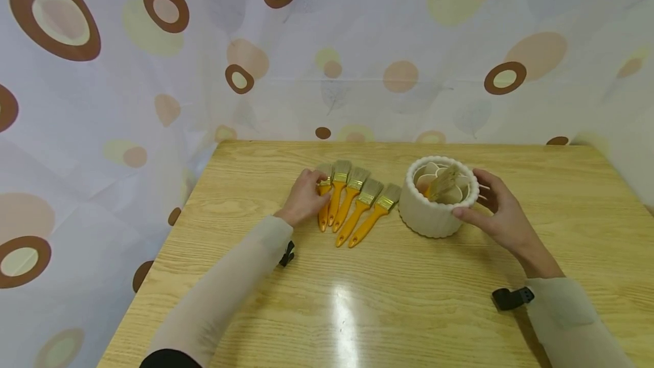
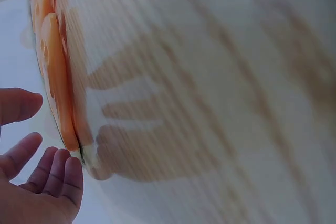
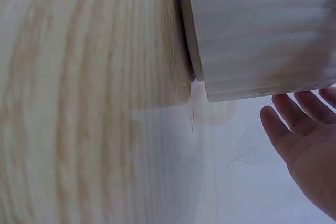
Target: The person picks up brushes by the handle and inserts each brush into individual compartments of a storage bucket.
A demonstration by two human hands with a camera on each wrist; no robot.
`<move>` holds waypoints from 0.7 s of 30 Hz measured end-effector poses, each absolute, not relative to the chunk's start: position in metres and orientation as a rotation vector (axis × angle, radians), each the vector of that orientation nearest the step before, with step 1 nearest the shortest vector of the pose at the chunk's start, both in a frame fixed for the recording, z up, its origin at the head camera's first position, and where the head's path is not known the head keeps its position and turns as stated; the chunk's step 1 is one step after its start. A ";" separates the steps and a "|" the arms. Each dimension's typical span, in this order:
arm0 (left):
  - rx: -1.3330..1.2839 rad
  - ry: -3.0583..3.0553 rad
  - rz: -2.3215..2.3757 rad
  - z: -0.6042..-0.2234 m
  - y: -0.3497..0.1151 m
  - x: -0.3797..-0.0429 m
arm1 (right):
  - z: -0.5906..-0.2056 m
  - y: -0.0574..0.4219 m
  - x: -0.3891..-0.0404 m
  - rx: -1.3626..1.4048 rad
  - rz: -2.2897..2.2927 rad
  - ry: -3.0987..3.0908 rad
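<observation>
Several paintbrushes with orange handles lie fanned out on the table, bristles toward the back. At the leftmost paintbrush [image 1: 323, 214] is my left hand [image 1: 306, 197], thumb and fingers parted on either side of its bristle end. In the left wrist view, the fingers are spread beside an orange handle [image 2: 58, 82]. To the right stands a round white pot [image 1: 429, 217] with ribbed walls and a beaded rim. Inside it, another paintbrush [image 1: 445, 183] leans with its bristles up. My right hand [image 1: 503, 220] rests against the pot's right side, thumb at the rim, fingertips at the wall.
The light wood table [image 1: 286, 311] ends at the back against a patterned cloth [image 1: 368, 44] with brown and beige ovals. White petal-shaped pieces [image 1: 431, 170] show inside the pot. Each sleeve has a small black device near its wrist.
</observation>
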State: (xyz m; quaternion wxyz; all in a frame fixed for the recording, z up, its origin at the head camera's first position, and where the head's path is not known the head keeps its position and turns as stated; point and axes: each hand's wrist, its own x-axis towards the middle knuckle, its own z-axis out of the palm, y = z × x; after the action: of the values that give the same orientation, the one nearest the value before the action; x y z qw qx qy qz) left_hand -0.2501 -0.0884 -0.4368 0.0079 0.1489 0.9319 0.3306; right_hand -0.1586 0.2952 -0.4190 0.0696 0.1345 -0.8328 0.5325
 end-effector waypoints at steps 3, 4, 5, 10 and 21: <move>0.464 2.911 1.017 -0.437 -0.089 -0.251 | -0.419 0.296 -0.159 0.413 1.603 -2.502; 0.460 2.910 1.010 -0.438 -0.089 -0.251 | -0.419 0.296 -0.160 0.413 1.604 -2.501; 0.456 2.910 1.000 -0.438 -0.089 -0.251 | -0.420 0.296 -0.160 0.413 1.604 -2.502; 0.456 2.916 0.952 -0.440 -0.090 -0.253 | -0.420 0.296 -0.160 0.407 1.598 -2.509; 0.426 2.912 0.895 -0.441 -0.089 -0.255 | -0.418 0.296 -0.159 0.397 1.593 -2.523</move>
State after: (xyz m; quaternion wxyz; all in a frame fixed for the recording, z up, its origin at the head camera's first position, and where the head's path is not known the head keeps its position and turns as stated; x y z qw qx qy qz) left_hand -0.2553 -0.0892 -0.4405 0.0328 0.1385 0.9461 0.2908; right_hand -0.1590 0.2955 -0.4182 0.0659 0.1315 -0.8363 0.5282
